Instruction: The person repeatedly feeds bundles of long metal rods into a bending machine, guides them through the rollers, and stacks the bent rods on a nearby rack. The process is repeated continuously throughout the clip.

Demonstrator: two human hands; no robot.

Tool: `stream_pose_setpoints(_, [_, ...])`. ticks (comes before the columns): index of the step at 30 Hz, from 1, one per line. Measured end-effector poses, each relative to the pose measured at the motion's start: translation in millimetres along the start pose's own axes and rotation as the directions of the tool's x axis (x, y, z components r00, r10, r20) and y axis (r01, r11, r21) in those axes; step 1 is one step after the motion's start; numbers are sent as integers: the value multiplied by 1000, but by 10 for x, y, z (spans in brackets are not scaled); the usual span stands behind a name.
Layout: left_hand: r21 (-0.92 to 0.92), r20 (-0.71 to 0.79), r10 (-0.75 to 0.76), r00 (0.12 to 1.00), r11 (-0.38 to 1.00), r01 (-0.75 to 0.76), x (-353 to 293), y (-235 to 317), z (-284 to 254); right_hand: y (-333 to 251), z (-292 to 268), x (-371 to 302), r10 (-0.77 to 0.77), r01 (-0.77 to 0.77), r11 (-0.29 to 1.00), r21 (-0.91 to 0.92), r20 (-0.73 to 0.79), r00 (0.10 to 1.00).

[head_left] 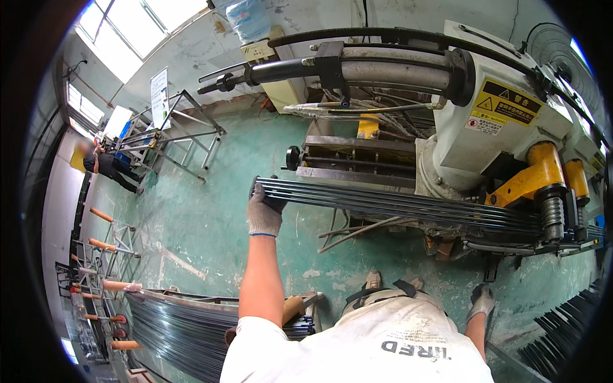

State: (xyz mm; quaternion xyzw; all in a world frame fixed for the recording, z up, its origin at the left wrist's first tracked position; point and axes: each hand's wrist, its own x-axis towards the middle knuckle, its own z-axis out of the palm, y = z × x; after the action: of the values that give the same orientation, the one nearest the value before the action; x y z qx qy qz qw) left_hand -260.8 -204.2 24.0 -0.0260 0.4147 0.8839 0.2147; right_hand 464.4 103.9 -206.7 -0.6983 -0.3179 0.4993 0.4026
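Note:
My left hand (265, 207), in a grey knit glove, is closed around the end of a bundle of several thin dark metal tubes (383, 203). From my hand the tubes run right, nearly level, to the machine (466, 108). Their far part passes beside a yellow bracket (531, 179) and a ribbed steel roller (553, 216). My gloved right hand (481, 301) is low at the right side of my body, beside a dark upright bar (491, 268). Its fingers are too small and shaded to show whether it grips anything.
A rack of long dark tubes (185, 332) stands at my left. More dark tubes (568, 325) lie at lower right. Orange-padded stands (102, 246) line the left side. A metal frame table (172, 137) and another person (108, 165) are farther off, across the green floor (191, 223).

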Motion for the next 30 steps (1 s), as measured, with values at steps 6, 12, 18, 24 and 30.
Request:
stream_pose_setpoints(6, [264,70,-1,998,964,-18,15,104,-77,57,-79,-14,-37,31,998,-57,-119,992])
stream_pose_setpoints(12, [473,127,-86,988,881,16,-9,238,-457,-663,240,-640,-45,37,857,-514,-3,999])
stream_pose_setpoints(18, [549,66,-129,989,832,72,1,183,-310,-359,364,-14,41,13,949,-314,164,986])
stream_pose_setpoints(24, [73,-186,9,983,997,5,-110,-168,101,-364,361,705,-126,479,563,-673,503,855])
stream_pose_setpoints(30, [-35,-428,-134,894,991,131,-717,-1514,-20,-584,267,1309,26,297,655,-695,413,910])
